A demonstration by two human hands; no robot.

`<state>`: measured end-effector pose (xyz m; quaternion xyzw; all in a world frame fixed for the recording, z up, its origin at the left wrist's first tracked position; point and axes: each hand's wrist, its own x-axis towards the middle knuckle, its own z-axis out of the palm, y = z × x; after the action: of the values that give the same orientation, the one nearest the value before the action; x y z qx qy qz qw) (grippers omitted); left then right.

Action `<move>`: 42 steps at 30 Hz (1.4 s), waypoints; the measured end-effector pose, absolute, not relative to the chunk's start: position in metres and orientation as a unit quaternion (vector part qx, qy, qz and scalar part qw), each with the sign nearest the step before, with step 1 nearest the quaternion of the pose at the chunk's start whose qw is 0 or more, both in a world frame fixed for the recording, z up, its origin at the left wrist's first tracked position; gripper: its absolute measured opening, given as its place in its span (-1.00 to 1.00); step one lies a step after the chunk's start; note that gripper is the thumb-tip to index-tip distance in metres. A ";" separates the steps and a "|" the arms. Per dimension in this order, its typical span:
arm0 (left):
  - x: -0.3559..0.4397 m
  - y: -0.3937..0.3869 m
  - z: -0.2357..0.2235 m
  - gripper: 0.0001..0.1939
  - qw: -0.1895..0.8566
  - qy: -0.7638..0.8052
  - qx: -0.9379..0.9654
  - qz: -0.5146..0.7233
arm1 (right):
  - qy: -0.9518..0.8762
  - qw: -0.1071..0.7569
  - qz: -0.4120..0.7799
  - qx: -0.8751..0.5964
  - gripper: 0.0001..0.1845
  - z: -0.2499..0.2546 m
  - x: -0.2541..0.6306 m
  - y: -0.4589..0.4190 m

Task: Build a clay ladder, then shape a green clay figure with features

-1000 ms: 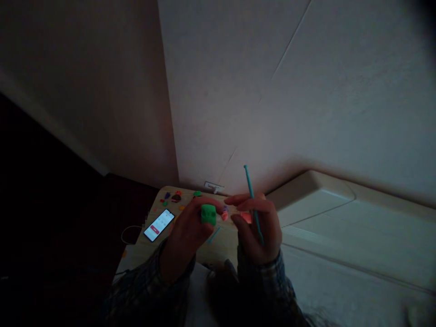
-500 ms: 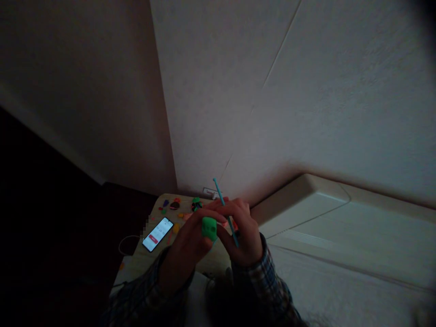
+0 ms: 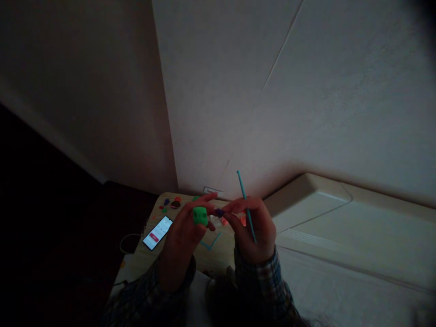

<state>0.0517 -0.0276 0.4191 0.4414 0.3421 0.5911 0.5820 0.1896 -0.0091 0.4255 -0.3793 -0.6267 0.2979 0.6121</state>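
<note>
My left hand is closed around a bright green clay block with small dark dents in its face, gripped between thumb and fingers. A thin teal modelling tool leans upright across my right hand, held against the palm and fingers. The thumb and index finger of that same hand pinch a small purple lump of clay. This lump sits close to the left fingertips; whether they touch it I cannot tell.
Small coloured clay pieces, among them a dark round one, lie at the far left of the wooden table. A lit phone lies nearby. An angled blue strip is below my hands. A pale headboard borders the right.
My hands have drawn apart, the right one moving right with the tool. The purple lump now shows between the fingers. The green block has shifted slightly left and up.
</note>
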 end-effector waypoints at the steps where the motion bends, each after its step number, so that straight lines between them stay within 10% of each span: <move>1: 0.052 -0.027 0.420 -0.71 0.583 0.335 0.437 0.598 | -0.623 0.614 0.298 -0.381 -0.80 0.425 0.190 -0.009; 42: 0.054 -0.029 0.426 -0.73 0.634 0.280 0.366 0.620 | -0.529 0.691 0.339 -0.358 -0.77 0.436 0.192 -0.010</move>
<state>0.0535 -0.0286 0.4255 0.3665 0.2805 0.6202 0.6344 0.1919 -0.0096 0.4361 -0.3584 -0.5285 0.3394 0.6906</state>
